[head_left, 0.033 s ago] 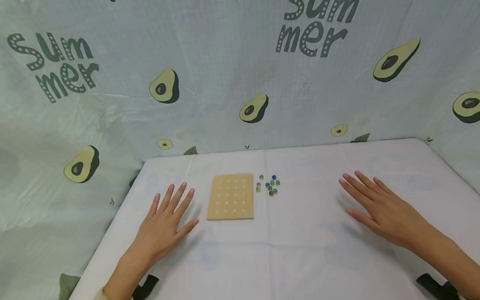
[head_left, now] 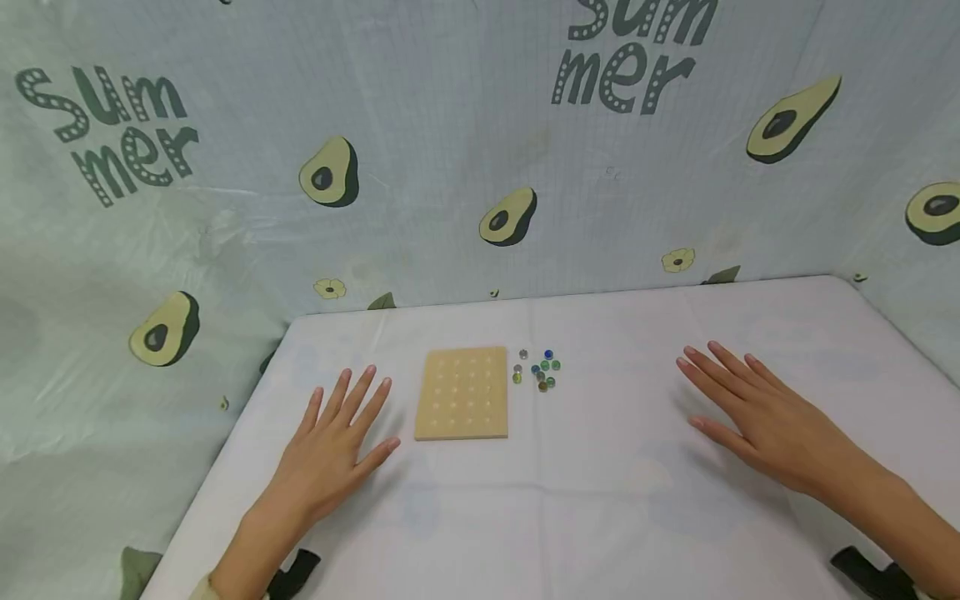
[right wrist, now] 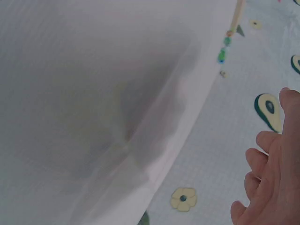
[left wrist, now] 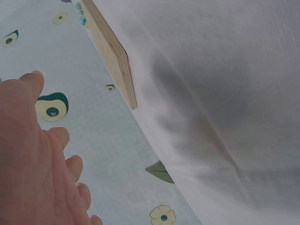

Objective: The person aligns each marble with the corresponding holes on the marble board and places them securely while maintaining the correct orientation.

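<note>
Left hand (head_left: 330, 454) lies flat and released on the desk (head_left: 600, 517), just beside a wooden peg board (head_left: 462, 393); right hand (head_left: 757, 417), also released, rests well apart. Loose marbles (head_left: 538, 370) cluster beside the board's far right corner; pinching one at a time looks safest

board: a square pale wooden board (head_left: 462, 393) with a 5x5 grid of little dimples, lying flat on the white cloth, all the dimples bare
marbles: a loose bunch of small glass marbles (head_left: 540, 371), green, blue, clear and amber, sitting on the cloth just right of the board's far corner, not touching it
</note>
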